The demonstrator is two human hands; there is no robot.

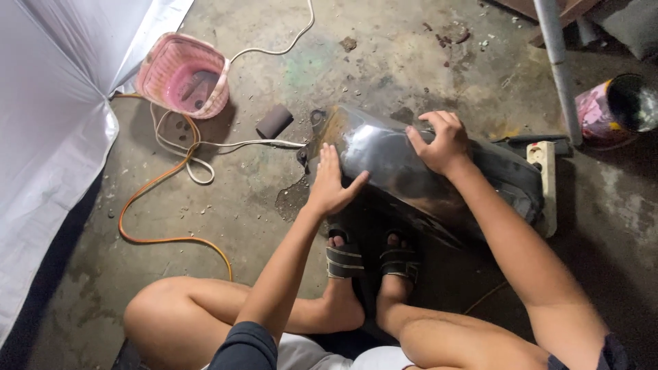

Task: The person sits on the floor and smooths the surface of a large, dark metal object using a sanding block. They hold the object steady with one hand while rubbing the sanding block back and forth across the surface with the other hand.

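Setting: a person sits low on a stained concrete floor, knees apart, feet in dark strapped sandals, seen from above.
Work piece: a dark, glossy curved tank-like metal body lies on the floor just ahead of the feet, its long axis running from upper left to lower right; patches of rust-brown show at its left end.
Left hand: laid flat on the near left flank of the metal body, fingers spread wide and pointing away from the person, thumb splayed to the right; it presses rather than grasps.
Right hand: rests on the top ridge of the metal body, fingers curled down over something small; what lies beneath them cannot be told.
Cables: a white cord and an orange cord loop over the floor to the left.
Basket: a pink plastic basket stands at upper left, beside a white sheet.
Small items: a dark short cylinder near the metal body's left end; a white power strip just beyond its right end; a paint can at far right, next to a grey pole.
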